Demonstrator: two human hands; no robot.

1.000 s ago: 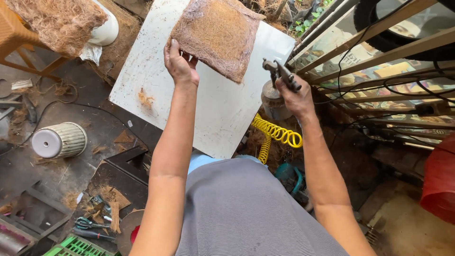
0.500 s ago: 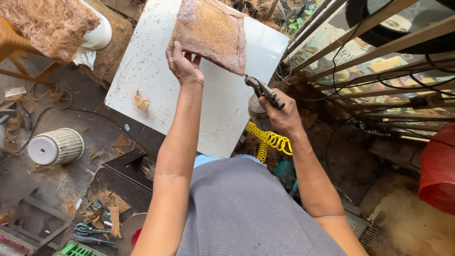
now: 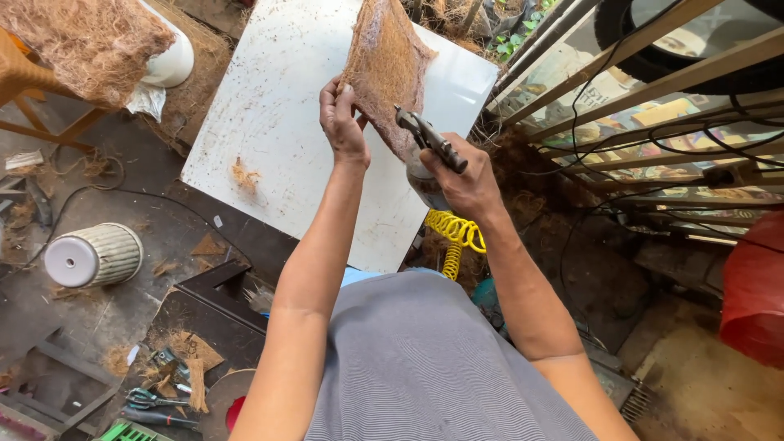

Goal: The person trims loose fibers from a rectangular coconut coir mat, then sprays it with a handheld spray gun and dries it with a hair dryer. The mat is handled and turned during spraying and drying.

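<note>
My left hand (image 3: 343, 122) grips the lower edge of a brown coconut-fibre mat (image 3: 388, 65) and holds it up, turned almost edge-on, over a white board (image 3: 269, 139). Close beside it on the right, my right hand (image 3: 465, 184) is closed around a dark metal spray gun (image 3: 429, 140) whose nozzle points at the mat. A yellow coiled air hose (image 3: 453, 237) hangs below the gun.
A heap of loose fibre (image 3: 82, 41) lies on an orange stool at top left, next to a white jug (image 3: 171, 61). A white ribbed canister (image 3: 90, 255) and hand tools (image 3: 155, 400) lie on the dirty floor. Wooden railing (image 3: 653, 90) with cables stands at right, a red tub (image 3: 755, 286) at far right.
The left hand has turned the mat from flat-facing to nearly edge-on. The right hand has brought the spray gun left and up, close to the mat.
</note>
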